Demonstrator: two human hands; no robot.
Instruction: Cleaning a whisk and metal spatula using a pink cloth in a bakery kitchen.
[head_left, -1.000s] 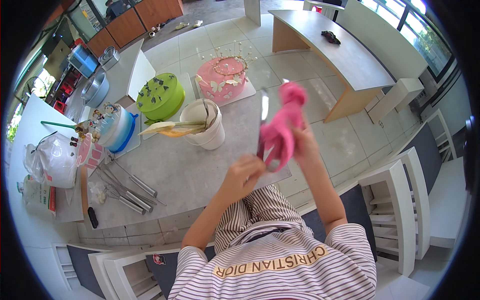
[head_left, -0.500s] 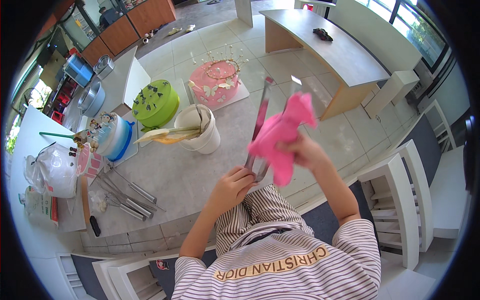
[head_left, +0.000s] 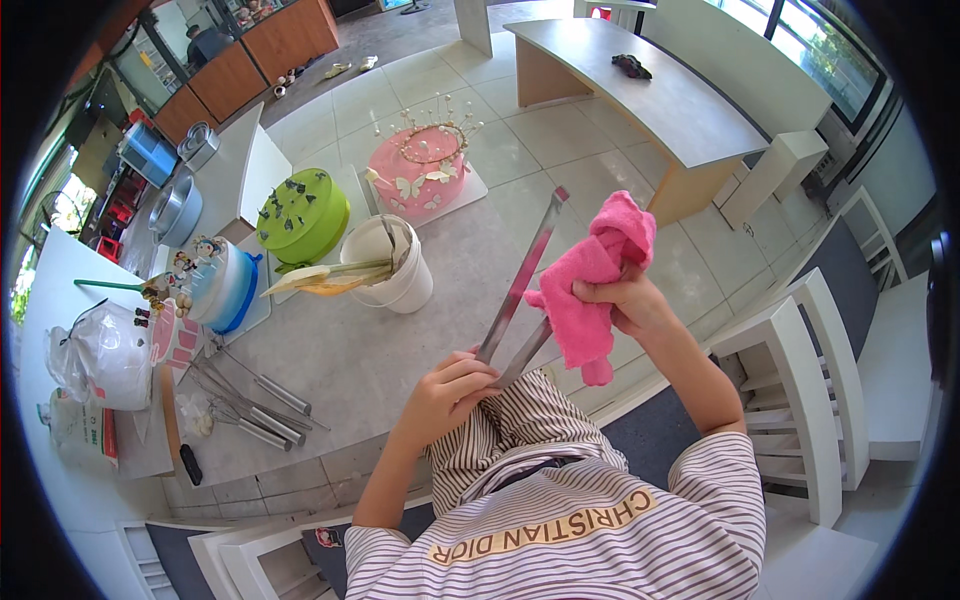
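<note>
My left hand (head_left: pixel 447 402) is closed round the joined end of a pair of metal tongs (head_left: pixel 524 275). One arm of the tongs slants up bare and shiny, with a pink reflection along it. The other arm runs up behind a bright pink cloth (head_left: pixel 588 290), which hides its tip. Bunched in my closed right hand (head_left: pixel 627 297), the cloth hangs down in folds. To the left of the tongs, on the grey table (head_left: pixel 370 360), stands a white bucket (head_left: pixel 412 287) holding spatulas with pale, yellowish blades.
Beyond the bucket stand a green cake (head_left: pixel 310 222), a pink cake (head_left: pixel 425 185) with butterflies and a blue-and-white cake (head_left: pixel 222 285). Several whisks (head_left: pixel 270 425) lie at the table's left, near a plastic bag (head_left: pixel 110 355). White chairs (head_left: pixel 790 400) flank me; another table (head_left: pixel 690 115) stands far right.
My right hand has drawn the pink cloth slightly right, away from the bare arm of the tongs. That arm now shows fully, while the other arm's tip has become hidden.
</note>
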